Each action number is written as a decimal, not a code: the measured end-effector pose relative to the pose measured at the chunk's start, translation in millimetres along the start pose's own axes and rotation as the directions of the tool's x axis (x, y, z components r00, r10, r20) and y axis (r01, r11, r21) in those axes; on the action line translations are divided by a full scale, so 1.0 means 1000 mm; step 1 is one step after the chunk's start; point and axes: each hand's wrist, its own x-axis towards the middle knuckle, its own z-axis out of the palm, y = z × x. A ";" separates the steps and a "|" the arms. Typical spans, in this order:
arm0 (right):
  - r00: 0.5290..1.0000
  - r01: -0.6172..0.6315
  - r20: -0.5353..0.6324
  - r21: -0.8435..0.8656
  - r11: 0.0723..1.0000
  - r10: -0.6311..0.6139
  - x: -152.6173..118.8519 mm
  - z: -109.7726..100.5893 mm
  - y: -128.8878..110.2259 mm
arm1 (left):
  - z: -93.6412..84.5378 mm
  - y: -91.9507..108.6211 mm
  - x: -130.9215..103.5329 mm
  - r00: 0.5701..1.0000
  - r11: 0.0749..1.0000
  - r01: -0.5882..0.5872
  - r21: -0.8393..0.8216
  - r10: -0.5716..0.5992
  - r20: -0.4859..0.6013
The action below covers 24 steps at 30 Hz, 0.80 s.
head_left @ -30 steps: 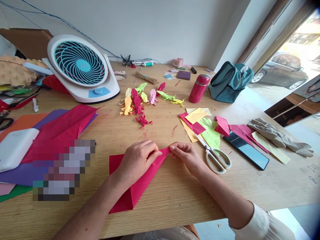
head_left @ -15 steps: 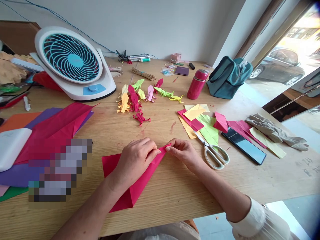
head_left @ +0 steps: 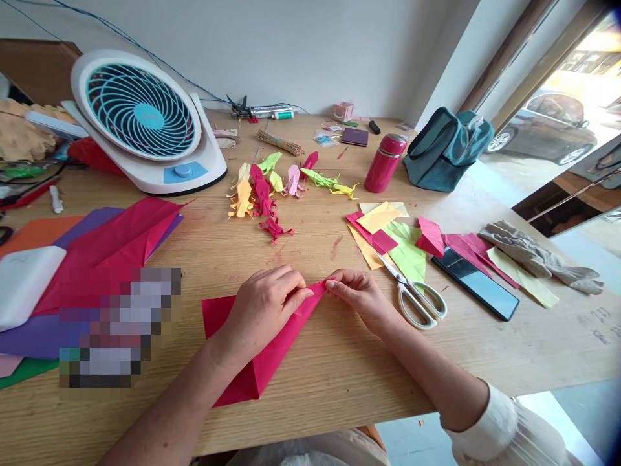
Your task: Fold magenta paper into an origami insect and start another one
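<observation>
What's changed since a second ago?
The far left corner of the red sheet sits slightly farther left; the view also dipped a little. Nothing was grasped or released. The left-hand grip and right-hand grip stay on it; scissors and phone lie as before.

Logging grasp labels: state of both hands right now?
Left hand: closed, holding the red paper.
Right hand: closed, pinching the red paper's pointed end.
</observation>
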 end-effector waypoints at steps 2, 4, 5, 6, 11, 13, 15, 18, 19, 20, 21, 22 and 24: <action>1.000 0.020 -0.013 0.014 1.000 -0.020 0.000 -0.001 0.001 | -0.001 -0.001 0.001 1.000 0.999 0.009 -0.039 -0.009 0.006; 0.999 0.042 -0.033 0.035 0.999 -0.041 0.001 -0.002 0.003 | -0.003 -0.003 0.002 0.999 0.997 0.028 -0.073 -0.026 0.023; 0.998 0.048 -0.047 0.044 0.998 -0.046 0.001 -0.003 0.003 | -0.004 -0.004 0.002 0.999 0.996 0.041 -0.085 -0.038 0.038; 0.997 0.050 -0.062 0.051 0.997 -0.047 0.001 -0.004 0.004 | -0.006 -0.005 0.003 0.997 0.994 0.056 -0.097 -0.051 0.054; 0.991 0.042 -0.129 0.049 0.998 -0.036 0.001 -0.011 0.002 | -0.014 -0.012 0.003 0.986 0.967 0.142 -0.209 -0.119 0.120; 0.987 0.035 -0.156 0.035 0.999 -0.030 0.000 -0.013 0.001 | -0.017 -0.015 0.003 0.980 0.955 0.172 -0.242 -0.140 0.144; 0.984 0.030 -0.174 0.024 0.999 -0.025 0.000 -0.015 0.000 | -0.020 -0.018 0.002 0.972 0.946 0.200 -0.254 -0.159 0.173; 0.980 0.027 -0.198 0.024 0.999 -0.021 0.000 -0.017 -0.001 | -0.024 -0.021 0.001 0.944 0.930 0.266 -0.254 -0.198 0.263; 0.978 0.028 -0.207 0.024 0.999 -0.023 0.000 -0.017 -0.001 | -0.025 -0.022 0.001 0.932 0.924 0.287 -0.254 -0.208 0.296; 0.976 0.031 -0.217 0.025 0.999 -0.025 0.000 -0.018 -0.001 | -0.025 -0.022 0.001 0.925 0.918 0.300 -0.259 -0.214 0.313; 0.973 0.035 -0.229 0.026 0.999 -0.028 0.000 -0.018 -0.002 | -0.026 -0.022 0.001 0.925 0.913 0.306 -0.269 -0.218 0.311; 0.970 0.040 -0.241 0.029 0.999 -0.032 0.000 -0.018 -0.002 | -0.026 -0.022 0.001 0.932 0.911 0.302 -0.282 -0.219 0.290; 0.964 0.051 -0.261 0.035 0.998 -0.040 0.000 -0.018 -0.003 | -0.025 -0.022 0.001 0.950 0.917 0.271 -0.293 -0.206 0.233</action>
